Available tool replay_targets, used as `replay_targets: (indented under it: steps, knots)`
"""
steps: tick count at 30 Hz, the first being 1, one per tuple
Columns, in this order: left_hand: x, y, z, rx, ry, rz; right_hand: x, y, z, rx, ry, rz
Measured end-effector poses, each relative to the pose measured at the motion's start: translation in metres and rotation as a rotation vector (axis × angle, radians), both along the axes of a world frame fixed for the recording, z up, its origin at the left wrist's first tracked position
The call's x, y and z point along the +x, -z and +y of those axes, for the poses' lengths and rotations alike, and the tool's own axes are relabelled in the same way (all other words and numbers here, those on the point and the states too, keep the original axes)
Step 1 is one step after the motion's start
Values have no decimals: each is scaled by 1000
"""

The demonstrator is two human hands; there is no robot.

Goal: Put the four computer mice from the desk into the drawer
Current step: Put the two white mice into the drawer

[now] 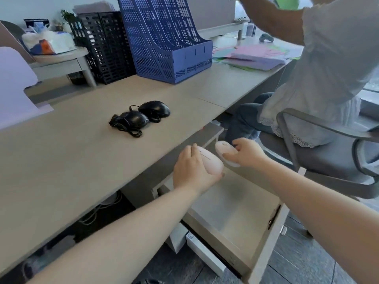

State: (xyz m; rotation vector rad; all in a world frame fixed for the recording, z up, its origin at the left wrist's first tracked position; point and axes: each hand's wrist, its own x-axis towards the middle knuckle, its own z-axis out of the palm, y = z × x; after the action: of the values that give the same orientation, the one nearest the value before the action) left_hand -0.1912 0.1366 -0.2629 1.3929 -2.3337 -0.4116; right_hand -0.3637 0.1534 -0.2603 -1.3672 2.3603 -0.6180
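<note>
The drawer [235, 218] is seen pulled fully out below the front edge of the desk [71, 156]; its grey floor is bare and open from above, bounded by a low front panel at lower right. Both hands are held over its inner end, just past the desk edge.

A pale pink mouse [211, 162] is gripped in the left hand [190, 171], fingers curled round its far side, thumb under the near end. Its long axis runs from upper left to lower right, the button seam toward the desk. A white mouse [226, 153] is pinched in the right hand [248, 152], thumb pressed on top, fingers closed beneath; its long axis is likewise diagonal, the rounded end pointing up-left. The two mice are just beside each other, apart.

Two black corded mice [143, 116] are left mid-desk, touching side by side, cables bundled beside them, well clear of the edge.

Further back stand a blue file rack [174, 48] and a black file rack [106, 48]. To the right, a seated person [328, 68] on a grey office chair [320, 148] is close to the drawer's right side. Coloured folders [256, 56] lie on the adjoining desk.
</note>
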Motion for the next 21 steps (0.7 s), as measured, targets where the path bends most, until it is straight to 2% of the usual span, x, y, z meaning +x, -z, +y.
replay_targets:
  steps: [9, 14, 21]
  knots:
    - [-15, 84, -2, 385, -13, -339, 2, 82, -10, 248, -83, -65]
    - [-22, 106, -20, 357, -23, -403, 9, 112, -32, 289, -126, -45]
    - [-28, 118, -40, 435, -76, -411, 13, 125, -49, 252, -198, 40]
